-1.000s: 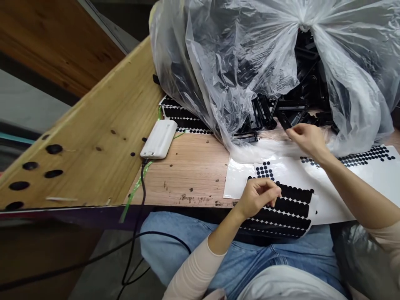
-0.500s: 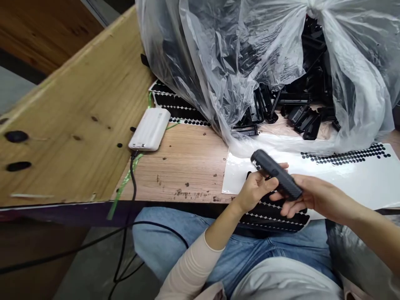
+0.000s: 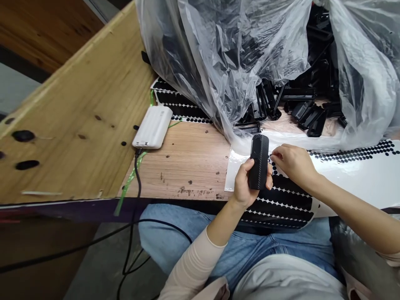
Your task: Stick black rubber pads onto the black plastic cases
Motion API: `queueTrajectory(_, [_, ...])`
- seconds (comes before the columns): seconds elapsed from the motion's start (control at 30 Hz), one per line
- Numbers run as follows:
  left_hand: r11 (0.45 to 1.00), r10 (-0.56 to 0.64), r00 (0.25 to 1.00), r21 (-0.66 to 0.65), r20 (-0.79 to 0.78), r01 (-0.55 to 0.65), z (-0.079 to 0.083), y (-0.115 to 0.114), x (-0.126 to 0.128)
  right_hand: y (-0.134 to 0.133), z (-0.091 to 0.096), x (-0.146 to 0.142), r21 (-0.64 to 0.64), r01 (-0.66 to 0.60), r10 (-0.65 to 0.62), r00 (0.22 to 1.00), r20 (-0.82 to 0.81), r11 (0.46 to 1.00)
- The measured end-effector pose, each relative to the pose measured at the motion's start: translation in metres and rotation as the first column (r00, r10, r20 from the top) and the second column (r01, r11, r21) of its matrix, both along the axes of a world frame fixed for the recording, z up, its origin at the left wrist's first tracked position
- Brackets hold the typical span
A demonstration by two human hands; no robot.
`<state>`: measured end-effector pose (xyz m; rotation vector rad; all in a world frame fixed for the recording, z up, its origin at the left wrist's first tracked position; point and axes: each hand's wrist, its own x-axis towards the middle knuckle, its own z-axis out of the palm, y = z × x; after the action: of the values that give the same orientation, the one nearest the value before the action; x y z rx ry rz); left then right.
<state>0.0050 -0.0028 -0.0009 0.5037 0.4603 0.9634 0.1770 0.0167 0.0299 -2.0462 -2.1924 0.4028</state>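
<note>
My left hand (image 3: pixel 246 183) is wrapped around a black textured plastic part (image 3: pixel 258 161), holding it upright above the desk's front edge. My right hand (image 3: pixel 292 162) sits just right of the part, fingers pinched together over a white sheet of black round pads (image 3: pixel 287 200); what the fingertips hold is too small to see. The sheet lies partly on the desk and partly over my lap.
A big clear plastic bag (image 3: pixel 225 54) full of black parts (image 3: pixel 306 112) fills the back of the wooden desk (image 3: pixel 187 162). A white power bank (image 3: pixel 152 133) with a black cable lies left. A slanted wooden board (image 3: pixel 71 125) stands at left. More pad sheets (image 3: pixel 353 156) lie right.
My right hand fetched a black part from the bag's mouth and passed it to my left hand, which now holds it upright. My right hand has moved to the pad sheet.
</note>
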Motion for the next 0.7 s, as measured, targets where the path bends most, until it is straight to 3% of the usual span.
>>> queueTrajectory(0.17, [1.000,0.020,1.000,0.013,-0.015,-0.020,0.000,-0.002,0.003,0.008,0.005,0.002,-0.049,0.046,-0.047,0.999,-0.022,0.998])
queueTrajectory(0.4, [0.999,0.034,0.999,0.034,-0.037,-0.033,-0.002,-0.003,0.006,0.002,0.006,0.017,-0.107,0.053,-0.075,0.975,-0.210,0.993])
queueTrajectory(0.6, [0.998,0.041,0.998,0.040,-0.055,-0.039,-0.001,-0.003,0.005,-0.004,0.006,0.003,-0.014,0.038,-0.038,0.999,-0.017,0.999])
queueTrajectory(0.7, [0.999,0.039,0.998,0.039,-0.057,-0.037,-0.001,-0.003,0.005,0.000,0.007,-0.004,-0.021,0.040,-0.041,0.999,-0.015,0.999])
